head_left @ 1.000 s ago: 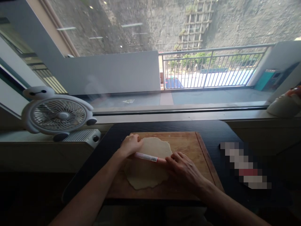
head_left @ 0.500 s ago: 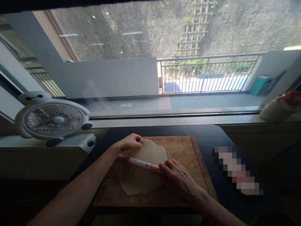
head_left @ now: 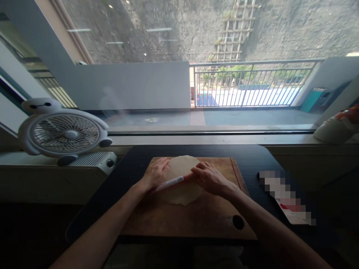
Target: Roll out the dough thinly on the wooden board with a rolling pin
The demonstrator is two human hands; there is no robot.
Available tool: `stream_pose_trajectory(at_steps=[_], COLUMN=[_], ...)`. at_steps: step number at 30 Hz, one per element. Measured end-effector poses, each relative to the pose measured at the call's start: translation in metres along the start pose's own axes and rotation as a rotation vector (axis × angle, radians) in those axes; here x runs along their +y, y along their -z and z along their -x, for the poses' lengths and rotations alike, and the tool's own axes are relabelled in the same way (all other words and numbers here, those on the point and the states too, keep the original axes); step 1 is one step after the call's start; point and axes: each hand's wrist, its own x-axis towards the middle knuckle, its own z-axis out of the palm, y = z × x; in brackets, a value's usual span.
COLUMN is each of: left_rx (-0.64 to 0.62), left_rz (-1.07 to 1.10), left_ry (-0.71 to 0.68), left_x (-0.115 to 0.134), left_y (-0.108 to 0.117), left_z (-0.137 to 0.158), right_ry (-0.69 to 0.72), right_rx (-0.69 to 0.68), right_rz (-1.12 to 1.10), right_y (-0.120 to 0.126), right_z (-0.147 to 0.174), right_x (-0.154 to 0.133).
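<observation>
A thin, pale sheet of dough (head_left: 179, 198) lies on a wooden cutting board (head_left: 159, 224). Across it, slanting up to the right, rests a reddish rolling pin (head_left: 171, 182) with a white label, seemingly still in clear wrap. My right hand (head_left: 210, 178) is closed around the pin's right end, fingertips over the dough's right side. On the dough's left edge lies my left hand (head_left: 157, 172), its fingers stretched forward and fairly flat. The pin's left end passes close to the left wrist; whether the palm touches it is hidden.
The board sits on a black table (head_left: 129, 172) below a window. At the table's right lies a blurred flat object (head_left: 291, 205). A white fan (head_left: 70, 132) stands on a box-like unit (head_left: 98, 160) at left. A white figure (head_left: 333, 129) is on the sill.
My left hand has gone from pinching the dough's far left edge to lying flat on its side. The pin's slant has reversed, and the dough sits farther back, looking rounder.
</observation>
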Motion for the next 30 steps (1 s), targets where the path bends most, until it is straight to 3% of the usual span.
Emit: stream_pose_trajectory(at_steps=[7,10,14,16,19,23,25,27,30], left_rx=[-0.050,-0.033,0.005,0.013,-0.008,-0.068,-0.087,-0.063,-0.006], left_rz=[-0.253,-0.297,-0.282,-0.273,-0.287,-0.302,-0.295,-0.304,-0.328], left_ry=[0.083,0.089,-0.064,-0.089,-0.016,0.161,0.183,0.114,-0.049], left_x=[0.017,0.026,0.025,0.025,0.029,0.038,0.040,0.036,0.021], left_y=[0.011,0.008,0.003,0.002,0.001,0.001,0.002,0.002,0.003], left_z=[-0.009,0.008,0.059,0.071,0.043,-0.029,-0.039,-0.019,0.044], right_ry=[-0.070,-0.057,-0.070,-0.072,-0.125,-0.308,-0.323,-0.246,-0.084], right_rx=[0.007,0.044,0.085,0.111,0.125,-0.012,-0.052,-0.037,0.006], right_rz=[0.070,0.055,0.008,0.036,0.103,0.094,0.074,0.046,-0.013], right_y=[0.000,0.001,-0.007,-0.012,-0.016,-0.009,-0.004,-0.002,-0.004], right_z=[-0.046,-0.028,0.020,0.030,0.011,-0.039,-0.043,-0.026,0.020], right_x=[0.014,0.004,-0.019,-0.027,-0.021,0.004,0.005,-0.010,-0.052])
